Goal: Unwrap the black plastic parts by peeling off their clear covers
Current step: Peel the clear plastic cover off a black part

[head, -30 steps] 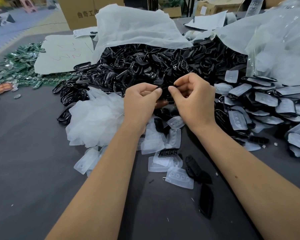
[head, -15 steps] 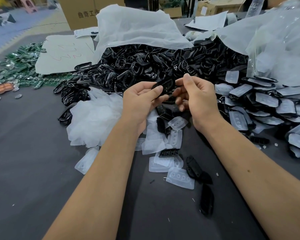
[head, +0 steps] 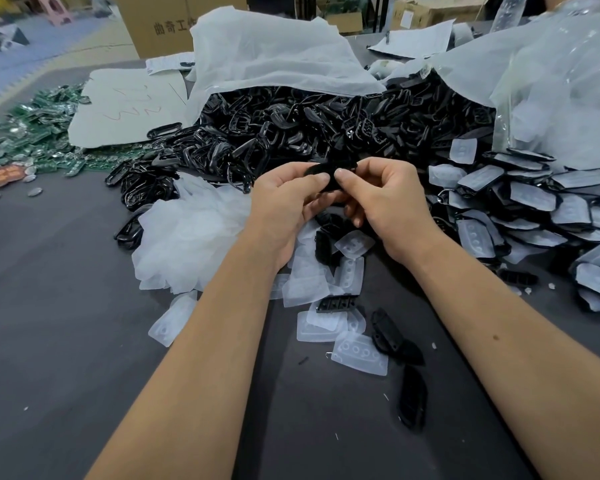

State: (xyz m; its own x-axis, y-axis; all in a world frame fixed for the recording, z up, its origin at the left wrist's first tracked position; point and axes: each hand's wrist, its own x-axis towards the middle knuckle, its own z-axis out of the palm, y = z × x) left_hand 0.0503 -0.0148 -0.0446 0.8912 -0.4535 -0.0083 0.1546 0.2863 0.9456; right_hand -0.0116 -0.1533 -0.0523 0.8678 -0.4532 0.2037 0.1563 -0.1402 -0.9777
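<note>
Both hands hold one black plastic part [head: 329,171] above the table's middle. My left hand [head: 284,206] grips its left end with thumb and curled fingers. My right hand [head: 385,202] pinches its right side, thumb on top. Whether a clear cover is still on this part I cannot tell. Peeled clear covers [head: 326,282] lie scattered below the hands, with a few bare black parts [head: 392,337] among them. A stack of black parts with clear covers on them [head: 534,209] lies at the right.
A big heap of bare black parts [head: 291,133] fills the middle back under a white sheet [head: 267,53]. A crumpled white bag [head: 191,233] lies left of the hands. Green circuit boards [head: 39,133] sit far left, a clear plastic bag [head: 561,81] at the back right, and a cardboard box [head: 160,22] behind.
The hands separated, lifting the black part into view, then closed together again on it. The part now lies flatter between both thumbs.
</note>
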